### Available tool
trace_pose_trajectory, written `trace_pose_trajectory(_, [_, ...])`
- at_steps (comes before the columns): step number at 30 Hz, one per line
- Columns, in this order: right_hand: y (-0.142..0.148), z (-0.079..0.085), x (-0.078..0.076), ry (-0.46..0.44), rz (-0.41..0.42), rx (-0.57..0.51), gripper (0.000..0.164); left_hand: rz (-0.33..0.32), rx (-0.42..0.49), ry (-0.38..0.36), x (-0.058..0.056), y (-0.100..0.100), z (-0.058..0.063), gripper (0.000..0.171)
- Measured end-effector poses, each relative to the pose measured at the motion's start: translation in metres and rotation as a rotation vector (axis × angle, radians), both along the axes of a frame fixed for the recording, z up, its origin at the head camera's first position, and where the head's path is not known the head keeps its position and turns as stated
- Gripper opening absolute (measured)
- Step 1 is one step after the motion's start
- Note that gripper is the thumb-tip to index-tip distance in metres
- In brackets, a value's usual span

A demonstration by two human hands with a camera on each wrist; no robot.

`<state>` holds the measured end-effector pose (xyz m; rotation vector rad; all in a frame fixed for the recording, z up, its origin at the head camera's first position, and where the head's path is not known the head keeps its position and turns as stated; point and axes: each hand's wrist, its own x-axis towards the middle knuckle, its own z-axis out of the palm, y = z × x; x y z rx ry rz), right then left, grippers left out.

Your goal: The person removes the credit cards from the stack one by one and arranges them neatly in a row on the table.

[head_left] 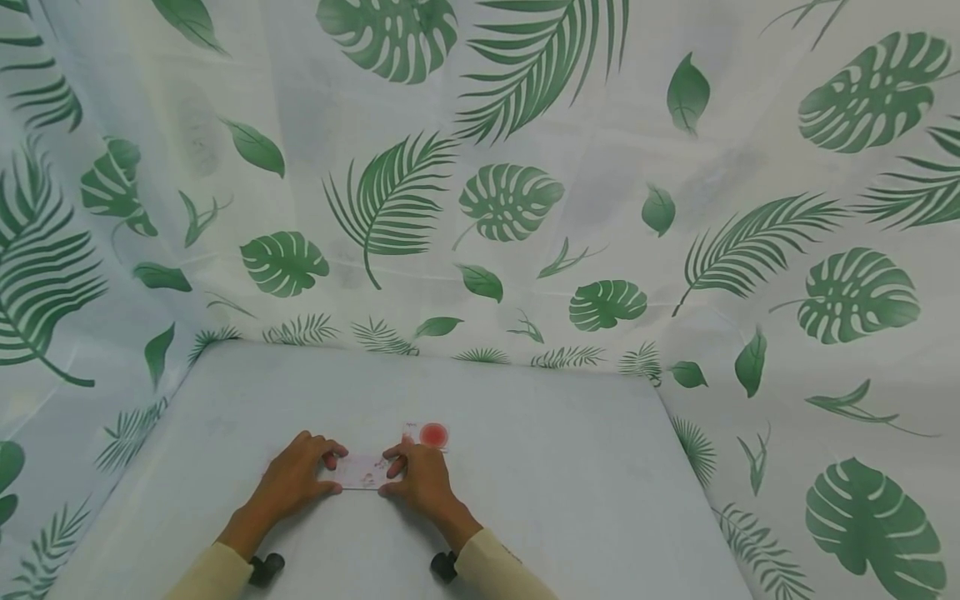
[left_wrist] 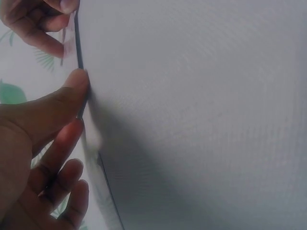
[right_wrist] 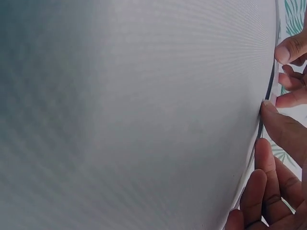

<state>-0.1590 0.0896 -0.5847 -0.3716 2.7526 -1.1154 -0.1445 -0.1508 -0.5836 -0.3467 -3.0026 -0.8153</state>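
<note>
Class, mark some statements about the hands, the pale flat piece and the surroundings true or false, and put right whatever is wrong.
1. The left hand and right hand hold opposite ends of the pale flat piece. True.
2. The hands are over a dark rug. False: a white tabletop lies beneath them.
3. A red circle shows just beyond the right hand. True.
4. Blue stars decorate the backdrop. False: green leaves do.
5. Cream sleeves cover both forearms. True.
</note>
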Motion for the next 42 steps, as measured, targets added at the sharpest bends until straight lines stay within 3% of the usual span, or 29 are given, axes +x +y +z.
trace_pose_trajectory(11, [-0.001, -0.001, -0.001, 0.042, 0.006, 0.022, 0.046, -0.01, -0.056, 0.0, -0.001, 0.0, -0.001, 0.052])
trace_pose_trajectory(23, [0.004, 0.0, -0.001, 0.005, -0.014, -0.013, 0.045, -0.014, -0.04, -0.005, -0.002, 0.001, -0.001, 0.055])
trace_pose_trajectory(35, [0.021, 0.005, -0.011, 0.096, -0.027, -0.048, 0.049, -0.038, -0.029, 0.054, -0.009, 0.01, 0.007, 0.057])
trace_pose_trajectory(42, [0.031, 0.009, -0.015, 0.059, -0.063, -0.058, 0.044, -0.063, -0.001, 0.098, -0.016, 0.019, 0.011, 0.057])
